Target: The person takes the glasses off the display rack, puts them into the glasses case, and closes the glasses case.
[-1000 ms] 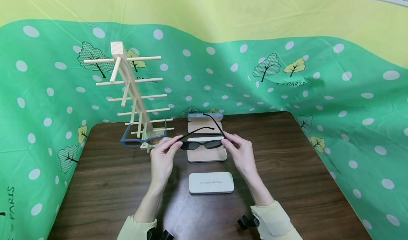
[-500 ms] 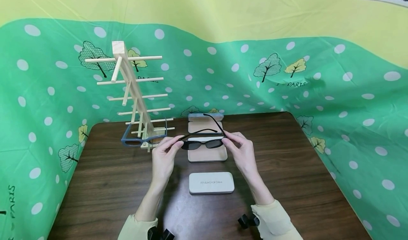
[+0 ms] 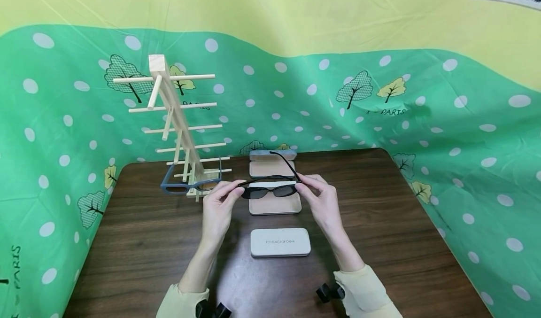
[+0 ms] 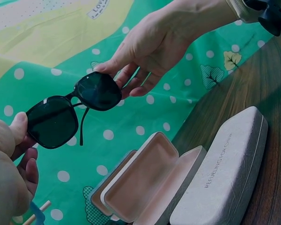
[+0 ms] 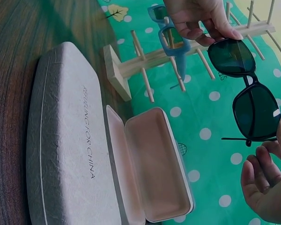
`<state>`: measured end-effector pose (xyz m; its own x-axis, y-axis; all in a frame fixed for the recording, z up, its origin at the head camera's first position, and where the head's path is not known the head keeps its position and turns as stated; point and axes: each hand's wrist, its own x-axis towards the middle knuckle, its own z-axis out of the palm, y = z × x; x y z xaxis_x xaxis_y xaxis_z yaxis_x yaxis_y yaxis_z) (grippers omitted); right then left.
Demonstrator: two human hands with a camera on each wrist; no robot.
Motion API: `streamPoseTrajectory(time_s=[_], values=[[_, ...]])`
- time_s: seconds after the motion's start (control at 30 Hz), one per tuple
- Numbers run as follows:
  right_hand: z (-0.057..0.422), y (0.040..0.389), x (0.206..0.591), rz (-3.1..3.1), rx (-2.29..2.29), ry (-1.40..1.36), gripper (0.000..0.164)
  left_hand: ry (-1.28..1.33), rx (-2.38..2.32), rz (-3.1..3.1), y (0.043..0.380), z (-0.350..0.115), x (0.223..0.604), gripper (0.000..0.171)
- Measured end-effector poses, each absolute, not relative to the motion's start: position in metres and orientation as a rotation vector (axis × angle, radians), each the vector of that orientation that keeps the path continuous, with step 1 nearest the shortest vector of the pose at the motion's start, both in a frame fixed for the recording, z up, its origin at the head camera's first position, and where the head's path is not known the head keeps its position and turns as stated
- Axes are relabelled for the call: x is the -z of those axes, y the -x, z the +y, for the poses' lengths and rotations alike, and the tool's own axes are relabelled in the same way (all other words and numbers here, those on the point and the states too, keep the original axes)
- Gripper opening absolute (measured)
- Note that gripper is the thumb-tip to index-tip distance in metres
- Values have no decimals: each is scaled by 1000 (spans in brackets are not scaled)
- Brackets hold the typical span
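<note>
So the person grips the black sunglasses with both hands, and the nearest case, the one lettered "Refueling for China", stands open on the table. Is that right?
Not quite: the lettered glasses case is closed, as the head view shows. The rest stands: the left hand and right hand both grip the black sunglasses.

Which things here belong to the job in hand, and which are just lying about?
In the job: sunglasses, left hand, right hand (both holding them).
Apparently just lying about, untouched: closed case, front open case, rear open case, rack, blue glasses hung on it.
</note>
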<state>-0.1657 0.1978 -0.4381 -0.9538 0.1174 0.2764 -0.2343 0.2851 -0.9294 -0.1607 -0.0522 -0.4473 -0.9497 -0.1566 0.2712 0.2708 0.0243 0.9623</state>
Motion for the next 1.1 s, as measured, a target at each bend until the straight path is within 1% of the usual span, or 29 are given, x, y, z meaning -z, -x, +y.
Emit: streamPoseTrajectory(time_s=[0.23, 1.1], values=[[199, 165, 438, -2279, -1715, -113, 29, 122, 2030, -2000, 160, -53, 447, 17], [202, 164, 437, -2299, -1699, -171, 29, 156, 2034, -2019, 160, -53, 447, 17]])
